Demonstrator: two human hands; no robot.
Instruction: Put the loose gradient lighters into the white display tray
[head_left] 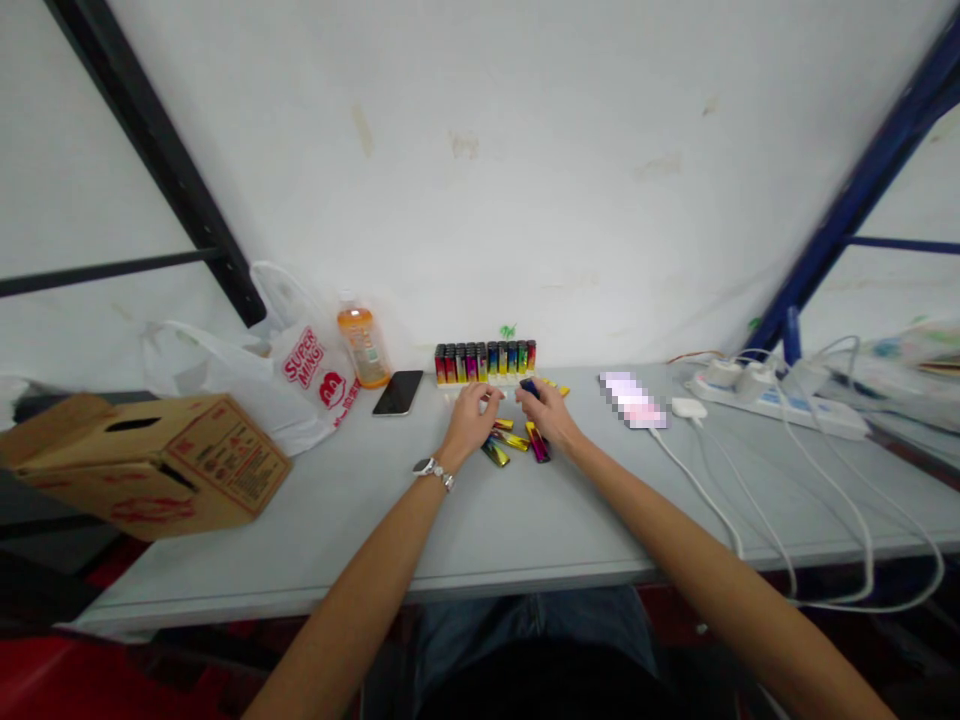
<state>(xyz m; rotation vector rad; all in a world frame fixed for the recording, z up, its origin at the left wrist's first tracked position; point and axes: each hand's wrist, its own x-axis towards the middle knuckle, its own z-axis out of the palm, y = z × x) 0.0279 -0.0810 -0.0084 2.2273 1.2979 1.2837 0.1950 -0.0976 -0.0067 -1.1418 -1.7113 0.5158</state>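
Observation:
My right hand (551,412) is closed on a dark lighter (529,388), which sticks out past its fingertips. My left hand (471,422), with a watch at the wrist, hovers just left of it; its fingers are loosely bent and apart, and nothing shows in them. Behind both hands, upright lighters (461,364) in several colours stand in rows in a pale tray (504,380), whose front right part has bare slots. Several loose yellow-patterned lighters (511,438) lie on the table between my hands. A red and yellow lighter (538,443) lies below my right hand.
A dark phone (398,393), an orange drink bottle (363,345), a white plastic bag (300,375) and a cardboard box (217,465) stand to the left. On the right are a lit phone (632,400), a charger (688,408), a power strip (787,405) and trailing white cables.

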